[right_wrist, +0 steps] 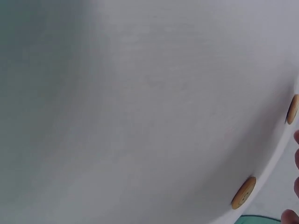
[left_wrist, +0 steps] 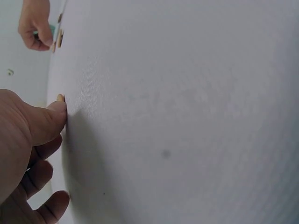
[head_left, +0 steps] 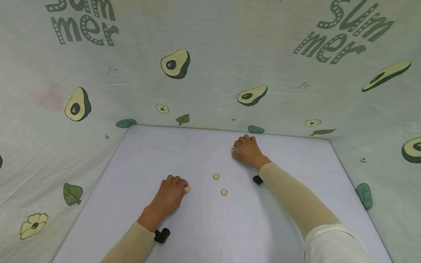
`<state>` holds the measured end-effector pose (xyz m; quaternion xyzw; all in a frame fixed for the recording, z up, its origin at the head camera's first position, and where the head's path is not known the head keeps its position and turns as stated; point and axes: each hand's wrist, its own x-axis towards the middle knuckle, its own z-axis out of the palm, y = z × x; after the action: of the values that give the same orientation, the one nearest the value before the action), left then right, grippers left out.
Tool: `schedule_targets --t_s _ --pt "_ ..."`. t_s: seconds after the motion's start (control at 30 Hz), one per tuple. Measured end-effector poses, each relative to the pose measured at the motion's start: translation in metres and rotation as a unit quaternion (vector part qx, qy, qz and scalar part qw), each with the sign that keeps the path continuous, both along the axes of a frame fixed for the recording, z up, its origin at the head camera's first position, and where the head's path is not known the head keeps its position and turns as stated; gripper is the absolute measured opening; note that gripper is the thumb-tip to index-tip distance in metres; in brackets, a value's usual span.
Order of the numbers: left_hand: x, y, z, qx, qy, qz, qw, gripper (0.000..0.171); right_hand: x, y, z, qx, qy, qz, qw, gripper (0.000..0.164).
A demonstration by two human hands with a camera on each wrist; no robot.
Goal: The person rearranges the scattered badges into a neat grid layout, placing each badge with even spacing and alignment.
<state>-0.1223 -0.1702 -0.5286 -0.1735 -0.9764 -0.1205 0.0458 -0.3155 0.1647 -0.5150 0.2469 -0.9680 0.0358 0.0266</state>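
Observation:
Toward the left of the white tabletop, my left hand (head_left: 169, 195) pinches a round wooden button (head_left: 187, 189) by its edge. In the left wrist view the thumb (left_wrist: 49, 122) covers most of that button (left_wrist: 60, 97), close to the table surface. Farther back and to the right, my right hand (head_left: 248, 150) holds another wooden button (head_left: 232, 150) between thumb and fingers. Between the hands lie two loose buttons, one (head_left: 216, 176) slightly behind the other (head_left: 224, 192). Only the right hand's fingertips (right_wrist: 289, 217) enter the right wrist view, at its edge.
The white tabletop (head_left: 204, 233) is bordered at the back and sides by cloth (head_left: 210, 73) printed with avocados, leaves and lettering. Each wrist carries a small black camera, one at the left wrist (head_left: 162, 235) and one at the right wrist (head_left: 258, 179).

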Motion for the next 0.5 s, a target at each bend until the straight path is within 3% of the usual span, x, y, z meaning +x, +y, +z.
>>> schedule_targets --t_s 0.27,0.5 --pt "-0.001 0.000 -0.001 0.003 0.003 -0.010 0.9999 0.018 0.015 0.024 0.013 0.000 0.027 -0.024 0.999 0.034" --pt "-0.001 0.000 -0.001 0.005 -0.004 -0.003 1.0000 0.018 0.033 0.065 0.028 -0.011 0.066 -0.032 0.997 0.029"
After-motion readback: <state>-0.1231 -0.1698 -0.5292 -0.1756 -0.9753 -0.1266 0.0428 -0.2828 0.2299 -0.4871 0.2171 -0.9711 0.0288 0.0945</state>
